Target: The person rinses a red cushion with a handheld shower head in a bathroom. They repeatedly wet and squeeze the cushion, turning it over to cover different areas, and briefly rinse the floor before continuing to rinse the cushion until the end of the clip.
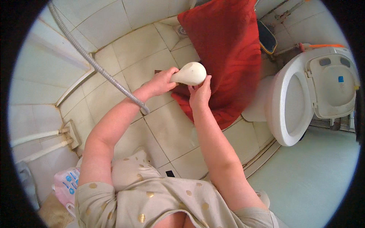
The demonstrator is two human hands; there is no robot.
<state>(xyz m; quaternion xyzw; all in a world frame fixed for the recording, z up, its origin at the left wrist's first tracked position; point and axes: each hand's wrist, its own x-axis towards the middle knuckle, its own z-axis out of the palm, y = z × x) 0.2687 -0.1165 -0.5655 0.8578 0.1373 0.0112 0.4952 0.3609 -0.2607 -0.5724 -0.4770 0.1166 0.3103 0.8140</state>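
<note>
A white shower head [190, 73] is held up in front of me, its rounded back facing the camera. My left hand [163, 82] is wrapped around its handle. At the right rim, my right hand [200, 91] grips the head, with the thumb along its edge and the fingers underneath. The spray face is hidden from view. A grey corrugated shower hose [101, 70] comes down from the upper left and passes over my left forearm. Just beyond my hands is a large red cloth [228, 61], draped down to the floor with its lower part bunched.
A white toilet [291, 108] with its lid raised stands at the right. Pale tiles [137, 59] cover the floor, with a drain [181, 30] near the far wall. White pipes [42, 138] and a pink plastic container [68, 182] are at the lower left. A dark basin-like object [266, 37] leans behind the cloth.
</note>
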